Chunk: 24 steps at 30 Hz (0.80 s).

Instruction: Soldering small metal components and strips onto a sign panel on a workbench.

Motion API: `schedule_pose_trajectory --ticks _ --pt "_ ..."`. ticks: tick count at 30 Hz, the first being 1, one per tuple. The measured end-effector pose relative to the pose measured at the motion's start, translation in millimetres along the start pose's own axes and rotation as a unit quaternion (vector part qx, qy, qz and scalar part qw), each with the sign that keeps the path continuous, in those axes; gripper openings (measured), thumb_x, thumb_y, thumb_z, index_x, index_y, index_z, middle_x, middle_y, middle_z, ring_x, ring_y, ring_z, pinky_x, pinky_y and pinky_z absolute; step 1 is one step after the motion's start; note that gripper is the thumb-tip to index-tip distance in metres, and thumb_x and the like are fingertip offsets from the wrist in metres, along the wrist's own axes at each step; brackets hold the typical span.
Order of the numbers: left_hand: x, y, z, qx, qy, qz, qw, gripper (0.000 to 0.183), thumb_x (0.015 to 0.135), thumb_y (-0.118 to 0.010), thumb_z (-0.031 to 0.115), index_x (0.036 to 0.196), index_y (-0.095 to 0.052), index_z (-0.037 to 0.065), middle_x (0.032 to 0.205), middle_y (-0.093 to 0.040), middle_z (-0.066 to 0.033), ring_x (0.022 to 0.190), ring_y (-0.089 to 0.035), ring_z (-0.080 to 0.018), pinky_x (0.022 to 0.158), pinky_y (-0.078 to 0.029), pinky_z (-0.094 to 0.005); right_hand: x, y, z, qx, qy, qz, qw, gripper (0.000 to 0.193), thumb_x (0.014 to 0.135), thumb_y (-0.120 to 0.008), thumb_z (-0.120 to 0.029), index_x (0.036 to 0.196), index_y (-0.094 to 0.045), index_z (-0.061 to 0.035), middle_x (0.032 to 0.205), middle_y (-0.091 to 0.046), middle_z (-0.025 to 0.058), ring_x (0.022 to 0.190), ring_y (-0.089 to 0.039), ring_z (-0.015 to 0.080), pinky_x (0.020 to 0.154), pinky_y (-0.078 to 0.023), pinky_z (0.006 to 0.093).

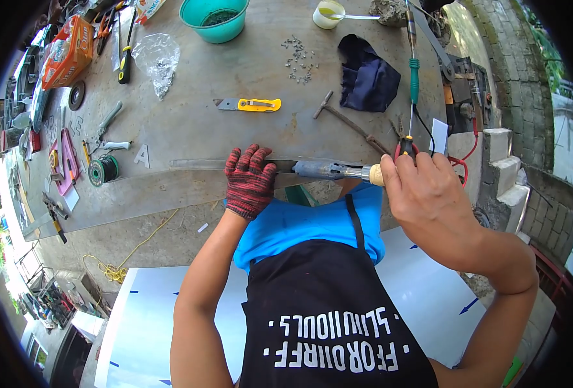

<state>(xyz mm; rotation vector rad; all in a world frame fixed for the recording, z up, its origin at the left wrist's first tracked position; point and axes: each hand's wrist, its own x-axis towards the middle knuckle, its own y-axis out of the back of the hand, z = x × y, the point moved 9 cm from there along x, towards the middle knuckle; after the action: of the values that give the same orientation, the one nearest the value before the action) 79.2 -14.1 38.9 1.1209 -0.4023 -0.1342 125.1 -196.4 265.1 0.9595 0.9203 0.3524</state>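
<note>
My left hand [251, 184], in a red and black striped knit glove, lies over a long thin metal strip [196, 164] along the table's near edge. Its fingers point away from me, slightly spread, resting on the strip; the thumb is not clearly visible. My bare right hand [422, 187] is closed around the pale wooden handle [376, 174] of a tool with a metal ferrule and a worn blue-grey body [319, 169]. That body points left along the strip towards my gloved hand. The tool's exact kind is unclear, and my fingers hide the handle's end.
A yellow utility knife [259, 105], a rusty T-shaped rod [351, 121], dark cloth [369, 76] and small metal pieces [299, 61] lie beyond my hands. A green bowl [215, 32] stands farther off. A wire spool [103, 170] and pliers [55, 207] sit left; a green-handled rod [414, 77] lies right.
</note>
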Motion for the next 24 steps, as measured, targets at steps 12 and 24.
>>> schedule_pose_trajectory --ticks 12,24 --pt "-1 0 1 0.006 0.001 0.003 1.0 0.018 0.081 -0.073 0.019 0.098 -0.068 0.019 0.136 -0.067 -0.0047 0.138 -0.056 -0.0307 0.122 -0.031 -0.0588 4 5 9 0.016 -0.001 0.064 0.998 0.024 0.09 -0.066 -0.007 0.112 -0.066 0.002 0.084 -0.056 0.0076 0.081 -0.058 0.0218 0.073 -0.044 0.037" --pt "-1 -1 -1 0.01 -0.001 0.004 1.0 0.018 0.081 -0.073 0.019 0.098 -0.069 0.019 0.135 -0.067 -0.0047 0.137 -0.056 -0.0312 0.122 -0.031 -0.0589 2 8 23 0.077 0.003 0.087 0.993 0.016 0.088 -0.067 -0.008 0.103 -0.065 -0.0014 0.084 -0.056 0.0069 0.082 -0.061 0.0224 0.076 -0.047 0.0373"
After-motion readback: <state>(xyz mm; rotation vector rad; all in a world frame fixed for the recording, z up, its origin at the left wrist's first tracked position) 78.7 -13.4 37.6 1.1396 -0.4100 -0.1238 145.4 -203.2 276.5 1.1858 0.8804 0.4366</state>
